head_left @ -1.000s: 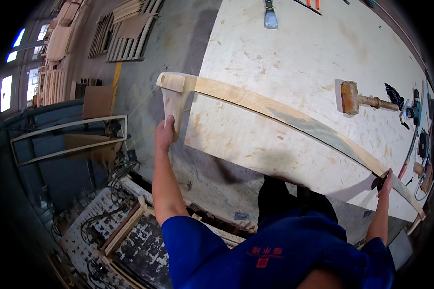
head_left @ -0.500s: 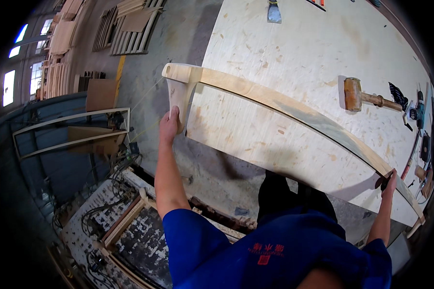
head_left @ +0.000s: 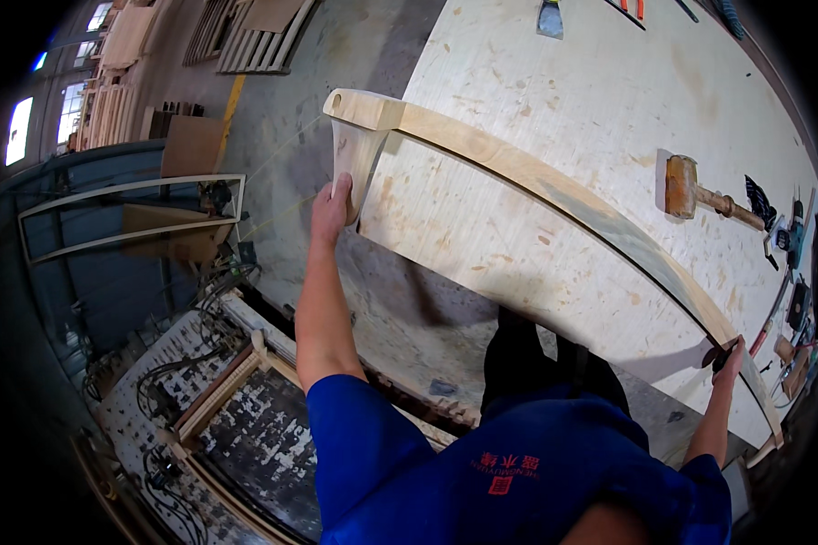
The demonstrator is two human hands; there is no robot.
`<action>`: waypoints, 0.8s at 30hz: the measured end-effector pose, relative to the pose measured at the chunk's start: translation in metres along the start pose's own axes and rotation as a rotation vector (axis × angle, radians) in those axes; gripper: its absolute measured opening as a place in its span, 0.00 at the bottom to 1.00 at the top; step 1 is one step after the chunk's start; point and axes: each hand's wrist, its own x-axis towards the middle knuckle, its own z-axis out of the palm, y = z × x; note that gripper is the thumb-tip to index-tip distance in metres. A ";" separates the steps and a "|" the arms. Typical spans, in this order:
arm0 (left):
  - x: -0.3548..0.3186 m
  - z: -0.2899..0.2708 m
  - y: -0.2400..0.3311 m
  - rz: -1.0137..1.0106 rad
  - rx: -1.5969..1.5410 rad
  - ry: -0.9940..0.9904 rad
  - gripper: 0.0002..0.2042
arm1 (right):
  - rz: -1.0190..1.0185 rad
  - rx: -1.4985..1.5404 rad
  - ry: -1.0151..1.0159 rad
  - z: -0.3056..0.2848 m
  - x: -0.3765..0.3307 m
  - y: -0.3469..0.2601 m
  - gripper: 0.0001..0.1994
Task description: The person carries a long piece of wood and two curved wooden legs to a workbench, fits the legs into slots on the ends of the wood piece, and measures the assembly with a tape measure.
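Note:
A long pale wooden rail (head_left: 518,173) lies along the near side of a light wood-topped workbench (head_left: 609,109). At its left end, a tapered wooden leg (head_left: 361,154) meets the rail at a corner and hangs just beyond the bench's left edge. My left hand (head_left: 331,211) is closed around the lower part of this leg. Toward the rail's right end, my right hand (head_left: 729,360) grips the rail from the near side, fingers partly hidden. Something dark beside those fingers is too unclear to name.
On the bench rest a wooden mallet (head_left: 680,187), a putty knife (head_left: 550,20) and a teal power tool (head_left: 795,221) among other tools at the right. A machine bed (head_left: 159,372) with hoses stands behind me at lower left. Stacked slatted wood (head_left: 259,45) sits on the floor.
The view has shifted a little, so the bench and rail appear in a slightly different place. Both hands keep their hold, and the rail looks nearly unmoved against the bench.

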 end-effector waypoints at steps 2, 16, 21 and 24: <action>0.004 0.003 -0.008 0.002 -0.045 0.005 0.30 | -0.008 -0.007 0.063 0.001 0.001 0.001 0.21; 0.009 0.006 -0.020 -0.007 -0.094 0.024 0.31 | 0.030 -0.010 -0.013 -0.010 0.019 0.004 0.25; 0.004 0.006 -0.013 -0.006 -0.128 0.025 0.31 | 0.013 -0.007 -0.051 -0.013 0.021 0.006 0.25; 0.001 0.006 -0.008 0.008 -0.127 0.033 0.31 | 0.014 -0.031 -0.036 -0.009 0.014 0.004 0.24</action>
